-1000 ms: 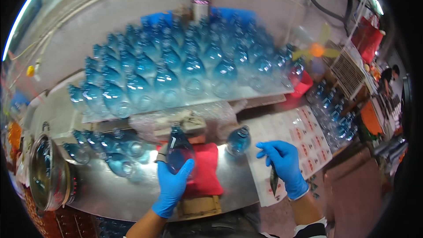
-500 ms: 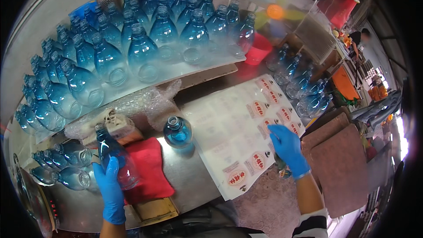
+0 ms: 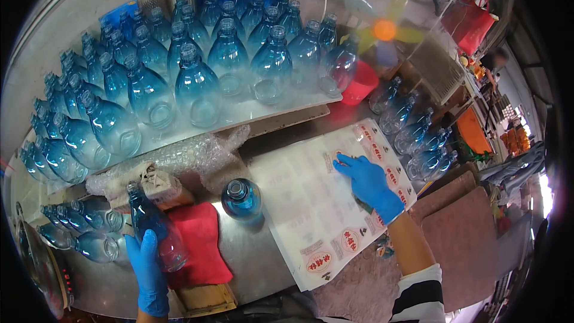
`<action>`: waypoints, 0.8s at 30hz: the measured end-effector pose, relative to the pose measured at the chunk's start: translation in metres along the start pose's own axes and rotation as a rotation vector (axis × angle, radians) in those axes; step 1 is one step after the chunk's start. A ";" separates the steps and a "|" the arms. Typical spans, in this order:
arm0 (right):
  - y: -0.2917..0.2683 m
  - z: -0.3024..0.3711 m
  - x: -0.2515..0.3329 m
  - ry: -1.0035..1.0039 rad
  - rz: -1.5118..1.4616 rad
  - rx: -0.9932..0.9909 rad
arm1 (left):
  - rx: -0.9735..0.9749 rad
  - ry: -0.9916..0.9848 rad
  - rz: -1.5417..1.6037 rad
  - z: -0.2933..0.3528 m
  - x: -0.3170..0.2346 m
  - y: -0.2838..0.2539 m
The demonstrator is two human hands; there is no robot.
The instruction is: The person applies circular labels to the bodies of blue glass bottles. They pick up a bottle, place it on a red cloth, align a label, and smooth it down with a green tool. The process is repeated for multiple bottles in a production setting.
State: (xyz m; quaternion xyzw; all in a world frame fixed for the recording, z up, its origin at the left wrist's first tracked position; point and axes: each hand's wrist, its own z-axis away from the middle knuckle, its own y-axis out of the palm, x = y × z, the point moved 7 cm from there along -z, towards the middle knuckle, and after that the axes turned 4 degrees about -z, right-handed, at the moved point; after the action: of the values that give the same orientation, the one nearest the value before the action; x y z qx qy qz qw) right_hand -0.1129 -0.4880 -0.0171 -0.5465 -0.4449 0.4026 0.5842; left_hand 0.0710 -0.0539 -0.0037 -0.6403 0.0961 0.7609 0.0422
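Observation:
My left hand (image 3: 148, 272), in a blue glove, is wrapped around a blue-tinted glass bottle (image 3: 146, 209), which tilts with its neck pointing away. That bottle is over a folded red cloth (image 3: 206, 236). My right hand (image 3: 372, 186), gloved alike, lies over a stack of label sheets (image 3: 287, 191). Its fingers stretch toward the left, tips at a red-printed oval label; the thumb is mostly hidden. Between the cloth and the sheets stands another blue bottle (image 3: 242, 198), upright on the metal tabletop (image 3: 248, 248).
Many blue bottles (image 3: 197, 93) stand on a raised white shelf (image 3: 251, 110) at the back. Bubble wrap (image 3: 206, 149) lies before it. More bottles lie at the left (image 3: 95, 245) and at the right (image 3: 412, 125). A fan (image 3: 384, 30) stands behind; a person (image 3: 493, 63) is far right.
My right hand has moved left and away from me across the label sheets. The left hand still grips its bottle in nearly the same place. The view has shifted slightly.

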 end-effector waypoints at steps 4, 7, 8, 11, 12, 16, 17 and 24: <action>0.003 -0.035 -0.060 -0.009 -0.546 0.110 | 0.044 0.017 -0.024 -0.003 0.007 -0.002; -0.012 -0.054 -0.081 0.115 -0.613 0.093 | 0.059 0.015 -0.029 -0.004 0.010 -0.006; -0.011 -0.063 -0.087 0.075 -0.466 0.068 | 0.058 0.014 -0.029 -0.005 0.009 -0.007; -0.009 -0.091 -0.090 0.078 -0.347 0.121 | -0.023 0.058 -0.002 -0.003 0.000 -0.003; -0.009 -0.098 -0.092 0.103 -0.416 0.077 | -0.059 0.076 0.013 -0.002 -0.001 -0.002; -0.012 -0.102 -0.101 0.148 -0.478 0.145 | 0.013 0.040 0.004 -0.013 0.014 -0.009; -0.007 -0.107 -0.091 0.046 -0.483 0.142 | -0.042 -0.037 -0.092 -0.006 0.009 -0.016; 0.003 -0.120 -0.108 0.147 -0.316 0.266 | -0.032 -0.174 -0.161 -0.001 0.007 -0.010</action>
State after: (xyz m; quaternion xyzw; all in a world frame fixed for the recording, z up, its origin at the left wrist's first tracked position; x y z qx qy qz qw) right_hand -0.0275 -0.6250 -0.0298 -0.4159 -0.4243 0.3201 0.7379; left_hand 0.0729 -0.0444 -0.0120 -0.5781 0.0284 0.8092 0.1012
